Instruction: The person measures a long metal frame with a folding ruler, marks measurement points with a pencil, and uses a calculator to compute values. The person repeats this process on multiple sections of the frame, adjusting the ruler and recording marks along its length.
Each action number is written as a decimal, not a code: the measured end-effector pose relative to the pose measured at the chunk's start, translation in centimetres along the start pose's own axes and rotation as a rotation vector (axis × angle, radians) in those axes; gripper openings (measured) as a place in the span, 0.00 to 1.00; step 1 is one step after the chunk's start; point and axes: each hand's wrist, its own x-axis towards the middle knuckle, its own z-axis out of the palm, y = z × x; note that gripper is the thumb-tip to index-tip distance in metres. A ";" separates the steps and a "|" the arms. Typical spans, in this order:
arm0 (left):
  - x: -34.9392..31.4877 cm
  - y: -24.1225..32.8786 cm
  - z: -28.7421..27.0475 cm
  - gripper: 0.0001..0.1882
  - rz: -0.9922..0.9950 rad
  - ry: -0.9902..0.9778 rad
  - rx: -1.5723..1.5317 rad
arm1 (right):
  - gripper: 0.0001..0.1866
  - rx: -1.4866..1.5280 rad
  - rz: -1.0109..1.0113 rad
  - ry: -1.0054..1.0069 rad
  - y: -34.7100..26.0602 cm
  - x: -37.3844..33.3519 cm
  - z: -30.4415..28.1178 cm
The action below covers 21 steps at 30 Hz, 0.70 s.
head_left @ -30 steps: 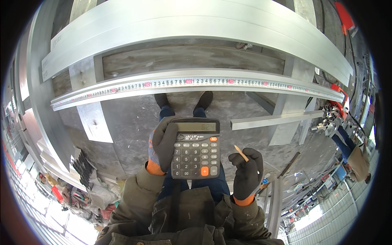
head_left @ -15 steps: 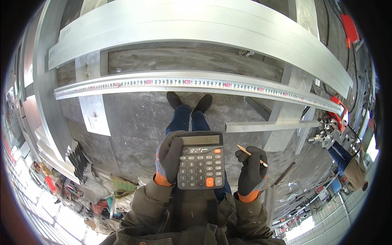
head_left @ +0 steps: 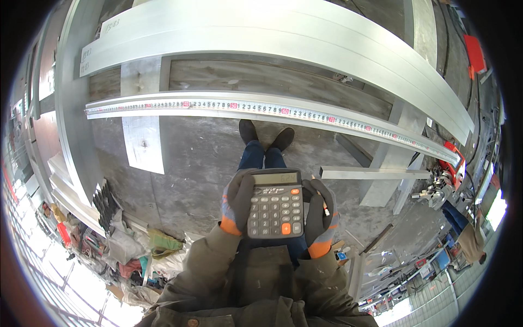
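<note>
My left hand (head_left: 238, 201), in a dark-palmed work glove with an orange cuff, grips a black desk calculator (head_left: 276, 218) by its left side. The calculator faces up in front of my body, digits showing on its display. At its right edge is my right hand (head_left: 320, 218), gloved the same way and curled around a pencil (head_left: 326, 208); whether its fingers also grip the calculator is hard to tell. Beyond them, a measuring tape (head_left: 261, 110) lies stretched along a long metal profile (head_left: 215, 98). A red part (head_left: 457, 158) sits at the tape's right end.
Wide pale metal bars (head_left: 250, 32) cross the far side. A short square tube (head_left: 376, 173) lies to the right over a flat support (head_left: 389, 155). Bags and scraps (head_left: 125, 248) pile up at the lower left. Another person (head_left: 469, 240) is at the far right.
My right hand has moved left with the pencil, up to the calculator's right edge. My view has shifted, so the bars and tape appear displaced to the right.
</note>
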 end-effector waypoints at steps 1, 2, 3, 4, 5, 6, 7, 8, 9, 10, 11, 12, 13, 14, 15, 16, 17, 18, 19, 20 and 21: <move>0.9 -0.9 0.1 0.17 0.001 -0.012 0.012 | 0.18 -0.036 -0.016 0.024 0.3 0.2 0.3; 2.1 -1.7 0.1 0.17 0.022 -0.045 0.000 | 0.18 -0.070 -0.038 0.050 0.7 0.5 0.6; 3.2 -2.6 0.2 0.18 0.054 -0.081 -0.012 | 0.17 -0.106 -0.059 0.077 1.0 0.7 0.8; 4.1 -3.4 0.4 0.19 -0.126 -0.079 -0.107 | 0.17 -0.234 0.007 0.072 1.0 1.0 0.5; 4.9 -4.2 0.6 0.19 -0.155 -0.100 -0.177 | 0.17 -0.214 -0.048 0.090 1.3 1.4 0.8; 5.6 -4.8 0.9 0.19 -0.192 -0.114 -0.236 | 0.17 -0.200 -0.079 0.125 1.6 2.0 1.0; 6.3 -5.2 1.2 0.19 -0.247 -0.123 -0.296 | 0.18 -0.197 -0.108 0.164 1.8 2.7 1.1; 7.0 -5.5 1.4 0.19 -0.233 -0.137 -0.281 | 0.17 -0.176 -0.113 0.172 1.9 3.2 1.2; 7.6 -5.5 1.4 0.19 -0.189 -0.161 -0.247 | 0.17 -0.164 -0.114 0.183 1.9 3.6 1.2; 8.2 -5.3 1.3 0.19 -0.157 -0.185 -0.216 | 0.17 -0.168 -0.129 0.192 1.9 4.0 1.2; 8.9 -5.0 1.1 0.18 -0.128 -0.206 -0.186 | 0.17 -0.172 -0.133 0.160 1.8 4.4 1.1; 9.3 -4.6 0.9 0.17 -0.119 -0.216 -0.149 | 0.17 -0.193 -0.147 0.128 1.6 4.7 0.8; 9.8 -4.1 0.6 0.16 -0.103 -0.235 -0.139 | 0.16 -0.216 -0.171 0.101 1.5 5.1 0.5; 10.2 -3.5 0.4 0.16 -0.094 -0.252 -0.128 | 0.16 -0.233 -0.198 0.066 1.5 5.5 0.3; 10.5 -2.9 0.2 0.15 -0.071 -0.282 -0.128 | 0.16 -0.250 -0.237 0.038 1.5 6.0 0.1; 10.6 -2.3 0.0 0.14 -0.075 -0.301 -0.156 | 0.15 -0.261 -0.262 0.010 1.4 6.5 0.0; 10.6 -1.7 -0.2 0.14 -0.052 -0.291 -0.098 | 0.14 -0.316 -0.296 -0.014 1.3 6.8 -0.3; 10.6 -0.9 -0.3 0.14 -0.015 -0.298 -0.057 | 0.14 -0.367 -0.318 -0.038 1.2 7.1 -0.7; 10.4 -0.2 -0.5 0.15 0.022 -0.304 -0.017 | 0.13 -0.402 -0.334 -0.066 1.1 7.3 -0.9; 10.1 0.5 -0.6 0.14 0.031 -0.289 0.031 | 0.13 -0.423 -0.325 -0.080 0.9 7.3 -1.0; 9.5 1.1 -0.7 0.14 0.043 -0.272 0.077 | 0.12 -0.430 -0.311 -0.098 0.7 7.3 -1.1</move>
